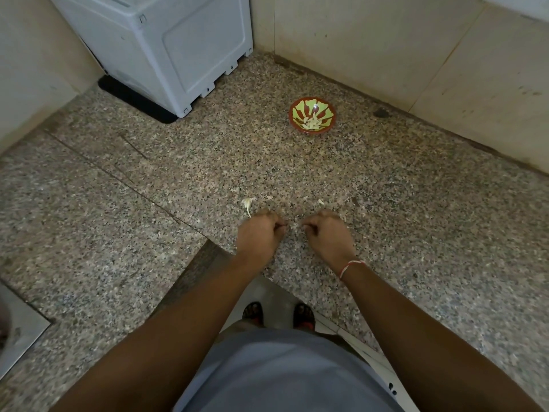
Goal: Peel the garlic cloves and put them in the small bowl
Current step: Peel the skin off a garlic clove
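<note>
- Working over the granite desk (pixel 416 221), both hands sit close together, knuckles up, fingers curled under.
- Left hand (pixel 259 235): fingers (pixel 274 217) curled tight; a pale strip of garlic skin (pixel 247 204) sticks out beyond the knuckles, touching or pinched, cannot tell which.
- Right hand (pixel 326 234): fingers curled inward toward the left; a red-and-white thread (pixel 350 266) circles the wrist. What it holds is hidden.
- Small pale fleck (pixel 293 226) lies between the two hands; clove or skin, too small to tell.
- Another pale scrap (pixel 320 201) lies just beyond the right hand.
- Small bowl (pixel 312 115), red rim with green pattern, stands well apart, near the back wall; peeled garlic cloves (pixel 312 124) lie in its bottom.
- Handling, judged: cloves light, firm, slightly slick once bare; skin papery, tears easily, clings. Best pinched at the root end, skin pulled off lengthwise.
- White appliance housing (pixel 166 46) stands at the back left on a black mat.
- Writing: no brand, label or text readable anywhere.
</note>
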